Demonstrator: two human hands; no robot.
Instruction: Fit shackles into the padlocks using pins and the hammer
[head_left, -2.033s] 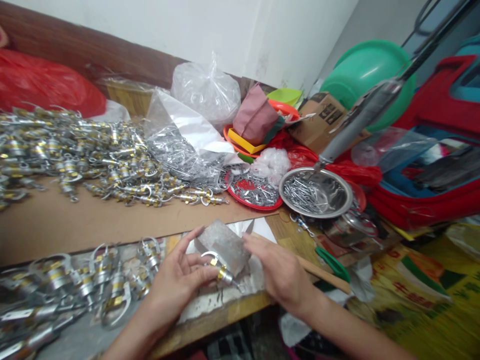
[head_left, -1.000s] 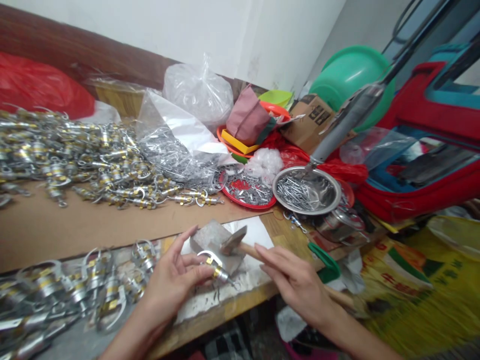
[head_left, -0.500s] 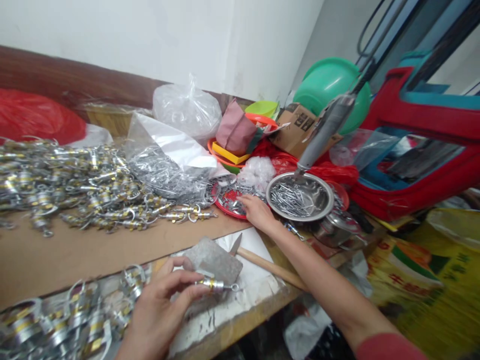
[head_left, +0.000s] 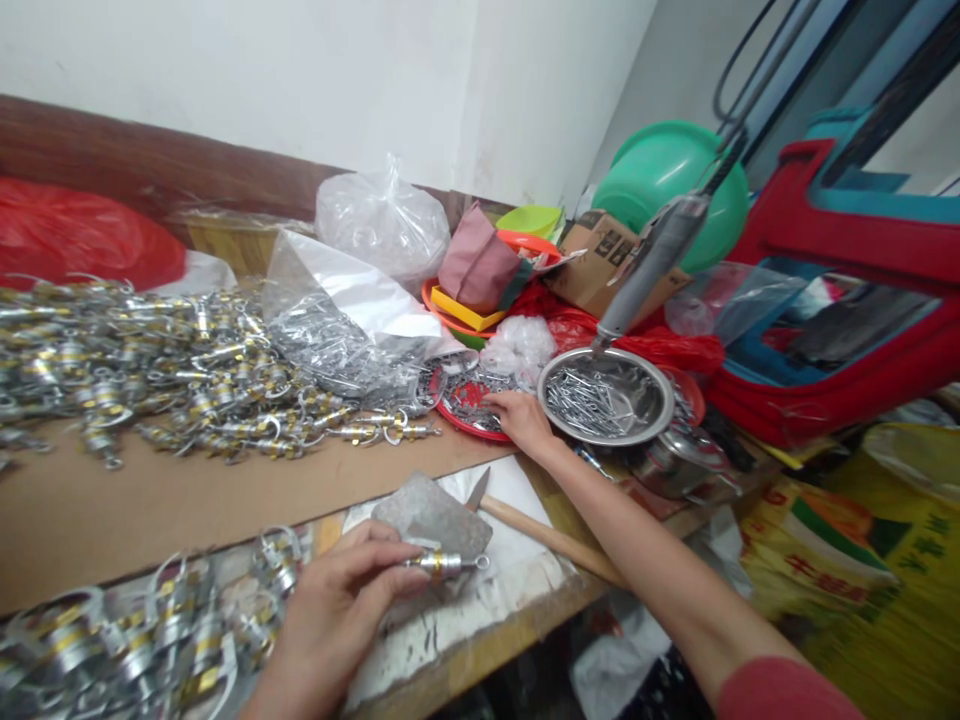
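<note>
My left hand [head_left: 345,600] pinches a small silver-and-gold metal fitting [head_left: 441,564] with a ring end pointing right, above the worktop. Behind the fitting lies a grey metal block [head_left: 431,515], next to a hammer [head_left: 551,540] with a wooden handle. My right hand [head_left: 525,425] reaches into a red tray [head_left: 491,433] of small metal pieces, fingertips drawn together among them. Whatever those fingers hold, if anything, is too small to make out. Right of this hand stands a steel bowl [head_left: 600,400] of metal pins.
A big heap of similar fittings [head_left: 150,370] covers the left back; more [head_left: 135,640] lie front left. A clear bag of metal parts [head_left: 337,340] sits behind. A grey power tool [head_left: 652,265] hangs over the bowl. A red plastic chair [head_left: 847,330] is at right.
The whole view has shifted slightly. My right hand stays at the red tray, its fingertips a little lower among the pieces. My left hand keeps its hold on the fitting.
</note>
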